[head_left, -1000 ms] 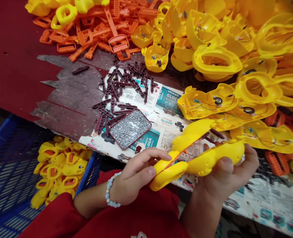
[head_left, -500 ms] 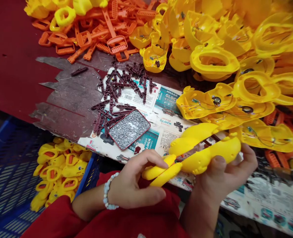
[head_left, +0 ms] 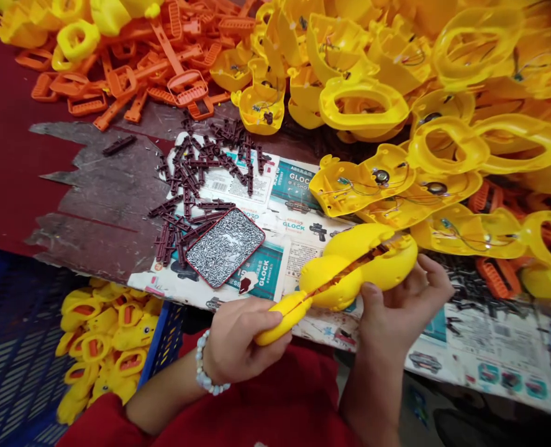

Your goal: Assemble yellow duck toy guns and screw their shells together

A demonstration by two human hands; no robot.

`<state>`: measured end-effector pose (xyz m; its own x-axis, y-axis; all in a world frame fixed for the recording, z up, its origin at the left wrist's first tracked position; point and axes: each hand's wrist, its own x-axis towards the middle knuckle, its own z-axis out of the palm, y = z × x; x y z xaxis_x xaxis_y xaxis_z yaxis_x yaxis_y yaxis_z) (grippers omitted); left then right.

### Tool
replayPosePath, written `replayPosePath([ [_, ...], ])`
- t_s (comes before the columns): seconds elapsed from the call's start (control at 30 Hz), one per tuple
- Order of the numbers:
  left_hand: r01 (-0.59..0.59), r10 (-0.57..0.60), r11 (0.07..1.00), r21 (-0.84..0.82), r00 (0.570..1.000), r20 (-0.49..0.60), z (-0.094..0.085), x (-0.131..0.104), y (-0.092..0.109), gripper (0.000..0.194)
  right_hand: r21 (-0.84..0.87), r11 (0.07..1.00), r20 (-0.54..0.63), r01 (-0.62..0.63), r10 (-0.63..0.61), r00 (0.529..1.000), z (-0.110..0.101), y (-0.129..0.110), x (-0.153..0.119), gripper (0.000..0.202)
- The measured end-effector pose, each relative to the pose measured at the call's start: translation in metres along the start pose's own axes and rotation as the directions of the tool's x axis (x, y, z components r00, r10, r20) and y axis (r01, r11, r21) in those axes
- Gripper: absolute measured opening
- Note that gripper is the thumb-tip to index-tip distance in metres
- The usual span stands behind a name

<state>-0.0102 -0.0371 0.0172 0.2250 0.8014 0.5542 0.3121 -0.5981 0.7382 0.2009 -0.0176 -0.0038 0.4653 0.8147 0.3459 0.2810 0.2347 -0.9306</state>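
While the yellow shell (head_left: 354,245) gapes, cardboard (head_left: 279,236) below reads "GLOCK".

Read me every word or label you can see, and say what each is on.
"ABS", on the cardboard; Chinese beside it too blurred.
"GLOC", below, a yellow shell covering its end.
"SHOT", under that, after blurred Chinese.
"GLOCK", same cardboard, lower.
"GLOCK", sideways, right of the tray.
Other cardboard print: too small, blurred or covered to read.
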Motion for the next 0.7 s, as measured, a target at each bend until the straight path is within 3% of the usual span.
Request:
replayPosePath([
  [0.1,-0.01,0.01,0.999,0.034,1.0,-0.013,0.0,-0.001,0.0,0.017,-0.046,0.999,0.027,0.0,0.001,1.0,-0.005,-0.001,0.002,0.07],
  [0.17,0.01,-0.009,1.0,0.008,0.999,-0.041,0.001,-0.004,0.0,0.019,-0.033,0.994,-0.115,0.104,-0.107,0.988,-0.007,-0.003,-0.004,0.062],
  [0.23,0.04,-0.046,0.997,-0.071,0.995,-0.088,0.003,-0.007,0.001,0.022,-0.013,0.975,-0.301,0.224,-0.217,0.929,-0.006,-0.007,-0.017,0.035],
  [0.27,0.054,-0.07,0.989,-0.134,0.991,-0.116,0.004,-0.008,0.001,0.024,-0.003,0.974,-0.328,0.228,-0.216,0.92,-0.004,-0.009,-0.025,0.021],
  [0.3,0.065,-0.095,0.978,-0.199,0.985,-0.143,0.005,-0.01,0.002,0.025,0.02,0.984,-0.289,0.178,-0.165,0.943,-0.003,-0.011,-0.034,0.011],
  [0.37,0.075,-0.137,0.945,-0.319,0.974,-0.178,0.007,-0.011,0.005,0.025,0.082,0.996,-0.071,-0.027,0.033,0.997,0.002,-0.016,-0.047,0.015],
  [0.43,0.089,-0.174,0.902,-0.422,0.97,-0.168,0.009,-0.012,0.009,0.022,0.165,0.97,0.1,-0.179,0.164,0.981,0.008,-0.02,-0.05,0.034],
  [0.53,0.154,-0.232,0.796,-0.585,0.971,-0.06,0.013,-0.01,0.016,0.017,0.366,0.889,0.262,-0.276,0.186,0.947,0.014,-0.027,-0.037,0.07],
  [0.63,0.317,-0.328,0.707,-0.632,0.939,0.104,0.015,-0.007,0.025,0.024,0.472,0.824,0.336,-0.312,0.159,0.928,0.015,-0.033,-0.025,0.072],
  [0.7,0.419,-0.389,0.747,-0.516,0.905,0.171,0.013,-0.002,0.031,0.036,0.477,0.83,0.32,-0.29,0.144,0.936,0.014,-0.034,-0.023,0.073],
])
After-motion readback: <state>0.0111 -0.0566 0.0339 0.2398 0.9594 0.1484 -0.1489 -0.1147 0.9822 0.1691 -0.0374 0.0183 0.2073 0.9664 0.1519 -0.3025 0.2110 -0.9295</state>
